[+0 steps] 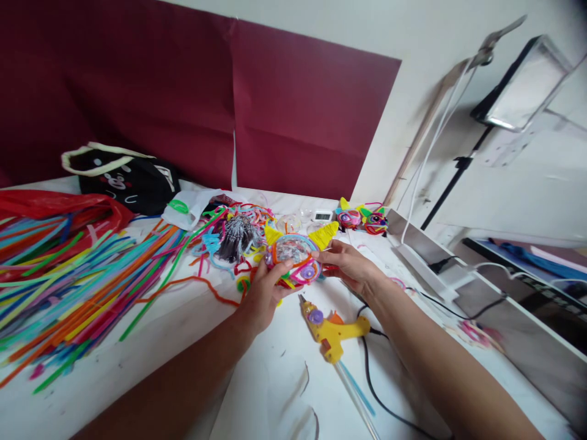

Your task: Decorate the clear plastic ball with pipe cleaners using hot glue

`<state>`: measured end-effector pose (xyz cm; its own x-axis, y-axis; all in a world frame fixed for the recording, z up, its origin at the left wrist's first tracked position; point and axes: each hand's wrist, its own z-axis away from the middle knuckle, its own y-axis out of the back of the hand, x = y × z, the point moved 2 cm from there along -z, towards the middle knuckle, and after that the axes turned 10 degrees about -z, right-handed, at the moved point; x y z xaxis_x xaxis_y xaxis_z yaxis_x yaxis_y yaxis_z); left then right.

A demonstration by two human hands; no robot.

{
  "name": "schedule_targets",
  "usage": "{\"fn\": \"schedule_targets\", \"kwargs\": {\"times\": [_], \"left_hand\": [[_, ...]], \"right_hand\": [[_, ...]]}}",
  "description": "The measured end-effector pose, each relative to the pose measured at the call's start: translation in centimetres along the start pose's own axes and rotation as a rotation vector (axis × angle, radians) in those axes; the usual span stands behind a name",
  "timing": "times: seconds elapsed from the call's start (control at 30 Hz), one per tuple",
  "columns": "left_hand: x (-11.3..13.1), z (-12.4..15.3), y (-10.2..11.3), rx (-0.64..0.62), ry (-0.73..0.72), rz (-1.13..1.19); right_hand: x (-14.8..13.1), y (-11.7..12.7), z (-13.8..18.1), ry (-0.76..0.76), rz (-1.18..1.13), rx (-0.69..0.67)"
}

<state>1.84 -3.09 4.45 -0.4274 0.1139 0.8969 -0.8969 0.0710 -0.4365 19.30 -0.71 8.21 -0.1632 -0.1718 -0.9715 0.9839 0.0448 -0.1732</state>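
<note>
Between my two hands, raised over the white table, is a pipe-cleaner animal head [293, 256] with yellow pointed ears, a purple eye and a see-through middle. My left hand [266, 290] grips its lower left side, thumb on the front. Fingers of my right hand [351, 266] are closed on its right side, just below the right ear. A yellow glue gun [337, 330] lies below the hands, a clear glue stick out of its back end and a purple round piece on top. The rear of the head is hidden.
Many coloured pipe cleaners [105, 281] spread over the left, beside a red plastic bag [105, 205] and a black bag [123, 183]. Two finished-looking small heads [362, 219] and a white digital timer [322, 216] stand at the back. The glue gun's black cord [373, 382] runs under my right arm.
</note>
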Motion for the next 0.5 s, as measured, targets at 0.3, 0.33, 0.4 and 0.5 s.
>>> {"fn": "schedule_targets", "kwargs": {"times": [0.3,0.33,0.4,0.5], "left_hand": [[0.0,0.0,0.2,0.0,0.014,-0.071],[-0.1,-0.1,0.3,0.005,0.019,-0.08],[-0.2,-0.3,0.4,0.008,0.024,-0.086],[-0.5,-0.6,0.7,0.015,0.018,-0.087]], "right_hand": [[-0.4,0.2,-0.7,-0.034,0.026,-0.029],[-0.5,0.1,-0.7,-0.037,0.031,-0.031],[-0.6,-0.1,-0.9,-0.041,0.041,-0.032],[-0.7,-0.3,-1.1,-0.047,0.054,-0.026]]}}
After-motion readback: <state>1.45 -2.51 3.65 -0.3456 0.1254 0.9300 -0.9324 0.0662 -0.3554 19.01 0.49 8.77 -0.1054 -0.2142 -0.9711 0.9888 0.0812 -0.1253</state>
